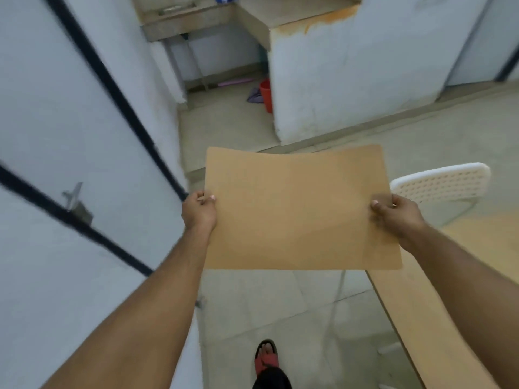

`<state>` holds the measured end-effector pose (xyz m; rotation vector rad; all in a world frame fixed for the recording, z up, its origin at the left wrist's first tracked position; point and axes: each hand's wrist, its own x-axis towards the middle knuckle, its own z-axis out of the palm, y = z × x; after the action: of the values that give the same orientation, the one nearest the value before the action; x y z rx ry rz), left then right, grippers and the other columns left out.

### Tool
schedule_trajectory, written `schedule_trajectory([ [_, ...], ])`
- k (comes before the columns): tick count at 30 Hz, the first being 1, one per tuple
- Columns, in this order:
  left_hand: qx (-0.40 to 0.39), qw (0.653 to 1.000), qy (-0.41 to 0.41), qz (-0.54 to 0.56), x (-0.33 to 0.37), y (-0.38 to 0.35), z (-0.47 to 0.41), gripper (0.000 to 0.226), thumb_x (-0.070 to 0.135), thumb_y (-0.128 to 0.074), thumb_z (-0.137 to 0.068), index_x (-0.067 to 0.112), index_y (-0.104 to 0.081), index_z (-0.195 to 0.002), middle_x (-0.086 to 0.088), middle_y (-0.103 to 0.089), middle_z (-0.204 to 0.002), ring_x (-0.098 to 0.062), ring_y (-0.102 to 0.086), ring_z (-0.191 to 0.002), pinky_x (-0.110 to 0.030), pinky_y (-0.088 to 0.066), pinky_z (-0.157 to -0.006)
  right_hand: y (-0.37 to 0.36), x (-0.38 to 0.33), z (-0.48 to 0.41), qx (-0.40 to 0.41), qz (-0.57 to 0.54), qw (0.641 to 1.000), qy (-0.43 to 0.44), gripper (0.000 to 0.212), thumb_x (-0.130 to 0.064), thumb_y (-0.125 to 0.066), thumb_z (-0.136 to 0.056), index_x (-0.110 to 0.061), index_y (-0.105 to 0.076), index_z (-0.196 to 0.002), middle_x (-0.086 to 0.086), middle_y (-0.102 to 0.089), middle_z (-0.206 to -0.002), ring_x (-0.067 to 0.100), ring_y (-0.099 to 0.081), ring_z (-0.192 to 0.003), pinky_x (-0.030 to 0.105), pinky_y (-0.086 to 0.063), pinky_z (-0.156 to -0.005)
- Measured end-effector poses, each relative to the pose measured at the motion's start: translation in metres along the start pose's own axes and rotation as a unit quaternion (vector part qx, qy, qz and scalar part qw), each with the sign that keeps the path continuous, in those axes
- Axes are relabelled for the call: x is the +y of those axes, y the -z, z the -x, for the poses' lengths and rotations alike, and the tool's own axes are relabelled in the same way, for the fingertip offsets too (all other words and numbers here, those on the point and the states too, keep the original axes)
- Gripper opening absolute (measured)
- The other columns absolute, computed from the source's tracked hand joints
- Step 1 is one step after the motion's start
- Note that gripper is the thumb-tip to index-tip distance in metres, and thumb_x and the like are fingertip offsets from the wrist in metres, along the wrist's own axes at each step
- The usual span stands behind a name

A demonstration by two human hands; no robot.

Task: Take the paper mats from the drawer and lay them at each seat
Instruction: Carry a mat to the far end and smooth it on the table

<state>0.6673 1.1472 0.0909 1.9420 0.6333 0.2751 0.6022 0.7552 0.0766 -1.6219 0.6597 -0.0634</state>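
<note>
Evidently light and floppy, the paper mat [300, 209] sags between left hand [200, 210] and right hand [396, 213], each pinching a side edge, beside the worktop [463, 248].

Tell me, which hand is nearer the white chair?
Right. The right hand grips the brown mat just beside the white chair; the left hand holds the opposite edge.

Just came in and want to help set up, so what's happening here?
A person is carrying a brown paper mat flat in front of them, the left hand pinching its left edge and the right hand its right edge. It hangs in the air over the floor, not yet laid down. A wooden table edge and a white chair sit off to the right. No drawer is in view.
</note>
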Motion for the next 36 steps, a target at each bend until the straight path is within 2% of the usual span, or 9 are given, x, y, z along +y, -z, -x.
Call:
schedule_trajectory([
  [5,-0.109,0.993,-0.049,-0.021,0.051,-0.096,-0.079,0.023,0.017,-0.065,-0.093,0.011,-0.067,-0.116,-0.005,-0.068,-0.108,-0.024,-0.061,-0.093,-0.026,-0.044,-0.080,0.009,-0.021,-0.033,0.117,-0.011,0.993,-0.005,0.011,-0.016,-0.065,-0.095,-0.014,-0.069,-0.105,0.006,-0.070,-0.092,0.025,-0.066,-0.078,0.040,-0.058,-0.077],
  [10,-0.217,0.971,-0.094,-0.018,0.103,-0.205,-0.109,0.022,0.017,-0.067,-0.090,0.012,-0.068,-0.112,-0.010,-0.071,-0.107,-0.030,-0.068,-0.096,-0.040,-0.054,-0.091,0.042,-0.028,-0.066,0.235,-0.046,0.971,-0.023,0.010,-0.016,-0.066,-0.094,-0.015,-0.070,-0.104,0.001,-0.069,-0.086,0.019,-0.064,-0.069,0.029,-0.052,-0.063],
  [13,-0.269,0.953,-0.138,-0.010,0.137,-0.272,-0.110,0.022,0.015,-0.066,-0.092,0.010,-0.067,-0.114,-0.007,-0.067,-0.100,-0.025,-0.064,-0.088,-0.035,-0.053,-0.086,0.067,-0.018,-0.087,0.296,-0.070,0.952,-0.040,0.006,-0.014,-0.066,-0.094,-0.013,-0.070,-0.098,0.004,-0.067,-0.081,0.019,-0.060,-0.061,0.027,-0.049,-0.057],
  [17,-0.324,0.928,-0.181,-0.022,0.177,-0.358,-0.099,0.023,0.016,-0.065,-0.094,0.008,-0.065,-0.115,-0.004,-0.061,-0.100,-0.022,-0.060,-0.089,-0.028,-0.046,-0.081,0.100,-0.004,-0.118,0.353,-0.116,0.926,-0.061,0.005,-0.013,-0.066,-0.094,-0.013,-0.070,-0.097,0.006,-0.067,-0.081,0.021,-0.060,-0.063,0.031,-0.051,-0.063],
  [20,-0.373,0.909,-0.186,-0.025,0.205,-0.417,-0.089,0.025,0.018,-0.064,-0.094,0.011,-0.064,-0.118,-0.004,-0.064,-0.106,-0.023,-0.062,-0.093,-0.033,-0.051,-0.087,0.123,0.005,-0.140,0.387,-0.150,0.905,-0.089,0.009,-0.015,-0.067,-0.093,-0.009,-0.070,-0.100,0.009,-0.067,-0.087,0.024,-0.061,-0.072,0.038,-0.053,-0.074],
  [23,-0.414,0.885,-0.208,-0.039,0.231,-0.473,-0.079,0.025,0.020,-0.065,-0.094,0.013,-0.065,-0.118,-0.004,-0.066,-0.108,-0.025,-0.064,-0.097,-0.038,-0.053,-0.093,0.136,0.009,-0.153,0.435,-0.167,0.878,-0.108,0.007,-0.014,-0.067,-0.094,-0.009,-0.068,-0.099,0.010,-0.065,-0.086,0.023,-0.058,-0.066,0.034,-0.050,-0.068],
  [27,-0.484,0.840,-0.238,-0.055,0.257,-0.542,-0.057,0.025,0.021,-0.064,-0.094,0.013,-0.064,-0.117,-0.008,-0.067,-0.111,-0.026,-0.065,-0.098,-0.038,-0.053,-0.093,0.145,0.014,-0.152,0.497,-0.184,0.838,-0.131,0.007,-0.015,-0.066,-0.095,-0.011,-0.067,-0.100,0.007,-0.063,-0.082,0.021,-0.055,-0.062,0.028,-0.046,-0.061],
  [30,-0.529,0.807,-0.258,-0.057,0.267,-0.587,-0.036,0.023,0.020,-0.065,-0.094,0.013,-0.065,-0.116,-0.009,-0.068,-0.110,-0.026,-0.066,-0.097,-0.037,-0.053,-0.091,0.148,0.021,-0.146,0.541,-0.194,0.806,-0.144,0.007,-0.018,-0.067,-0.094,-0.012,-0.068,-0.098,0.009,-0.064,-0.088,0.022,-0.056,-0.072,0.033,-0.046,-0.070],
  [36,-0.665,0.678,-0.299,-0.087,0.278,-0.660,0.043,0.021,0.020,-0.064,-0.094,0.015,-0.065,-0.114,-0.006,-0.069,-0.106,-0.023,-0.064,-0.086,-0.035,-0.054,-0.085,0.113,0.038,-0.105,0.666,-0.251,0.675,-0.197,0.014,-0.021,-0.067,-0.093,-0.007,-0.069,-0.097,0.011,-0.069,-0.094,0.024,-0.062,-0.081,0.042,-0.053,-0.079],
])
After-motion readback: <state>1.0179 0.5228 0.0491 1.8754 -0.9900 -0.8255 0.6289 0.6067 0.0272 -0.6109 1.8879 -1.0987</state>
